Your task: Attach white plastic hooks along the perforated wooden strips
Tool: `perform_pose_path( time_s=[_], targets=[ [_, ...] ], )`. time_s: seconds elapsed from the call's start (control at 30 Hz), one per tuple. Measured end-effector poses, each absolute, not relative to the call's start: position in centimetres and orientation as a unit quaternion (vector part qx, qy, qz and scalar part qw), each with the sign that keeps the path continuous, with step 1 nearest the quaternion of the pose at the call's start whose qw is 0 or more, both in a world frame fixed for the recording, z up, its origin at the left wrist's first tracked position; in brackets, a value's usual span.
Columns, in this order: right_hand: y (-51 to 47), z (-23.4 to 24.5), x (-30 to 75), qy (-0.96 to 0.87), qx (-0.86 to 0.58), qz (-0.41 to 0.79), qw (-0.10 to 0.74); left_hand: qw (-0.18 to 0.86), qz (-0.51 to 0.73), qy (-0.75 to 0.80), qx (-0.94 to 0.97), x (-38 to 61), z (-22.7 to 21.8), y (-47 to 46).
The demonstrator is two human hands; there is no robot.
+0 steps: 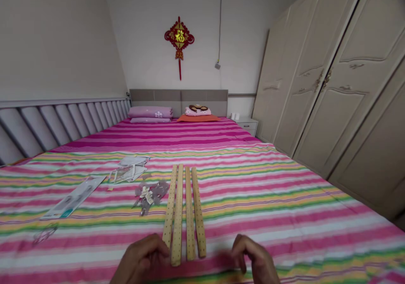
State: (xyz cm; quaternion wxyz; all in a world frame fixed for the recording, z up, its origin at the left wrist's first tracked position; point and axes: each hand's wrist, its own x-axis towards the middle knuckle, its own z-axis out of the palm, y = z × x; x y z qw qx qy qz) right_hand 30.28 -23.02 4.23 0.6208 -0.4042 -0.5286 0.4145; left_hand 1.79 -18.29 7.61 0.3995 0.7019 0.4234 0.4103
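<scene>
Several long pale wooden slats (pixel 184 210) with rows of small holes lie side by side on the striped bedspread (pixel 268 191), running away from me. My left hand (pixel 144 261) rests at their near ends, fingers curled and touching the leftmost slats. My right hand (pixel 253 258) lies on the bedspread just right of the slats, fingers bent down, slightly blurred; nothing shows in it.
A pile of small metal and plastic fittings (pixel 148 193) lies left of the slats. Paper sheets and empty bags (pixel 129 170) and a long printed leaflet (pixel 76 197) lie further left. Pillows (pixel 150 113) sit at the headboard. A wardrobe (pixel 332 90) stands along the right.
</scene>
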Motion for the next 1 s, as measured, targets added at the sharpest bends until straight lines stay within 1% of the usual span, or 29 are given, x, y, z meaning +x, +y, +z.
perform_pose_path(
  time_s=[0.07,0.13,0.2,0.3,0.43,0.5,0.63,0.77,0.9,1.0],
  targets=[
    [-23.0,6.8,31.1,-0.531,-0.398,0.399,0.633,0.398,0.439,0.425,0.685,1.9,9.0,-17.7],
    [-22.8,8.4,31.4,-0.517,-0.429,0.374,0.64,0.385,0.467,0.444,0.661,2.2,9.8,-17.2],
    [-22.5,9.1,31.4,-0.493,-0.48,0.354,0.634,0.368,0.487,0.473,0.636,2.5,10.2,-16.9],
    [-22.2,9.2,30.8,-0.462,-0.547,0.362,0.597,0.347,0.49,0.519,0.608,2.8,9.8,-16.2],
    [-21.8,8.4,30.2,-0.446,-0.576,0.39,0.563,0.317,0.46,0.571,0.602,1.9,8.0,-13.9],
    [-21.5,7.7,30.1,-0.452,-0.578,0.397,0.552,0.298,0.465,0.603,0.576,0.7,6.7,-11.9],
    [-20.8,5.6,30.0,-0.454,-0.596,0.41,0.52,0.244,0.483,0.659,0.522,-2.0,3.7,-7.2],
    [-20.0,3.3,29.9,-0.442,-0.617,0.415,0.502,0.189,0.452,0.723,0.488,-3.6,1.4,-3.7],
    [-19.7,2.0,29.7,-0.434,-0.628,0.41,0.499,0.163,0.398,0.743,0.512,-3.7,0.6,-2.5],
    [-19.8,1.8,29.2,-0.422,-0.624,0.433,0.495,0.151,0.374,0.753,0.519,-3.6,0.7,-2.4]
  ],
)
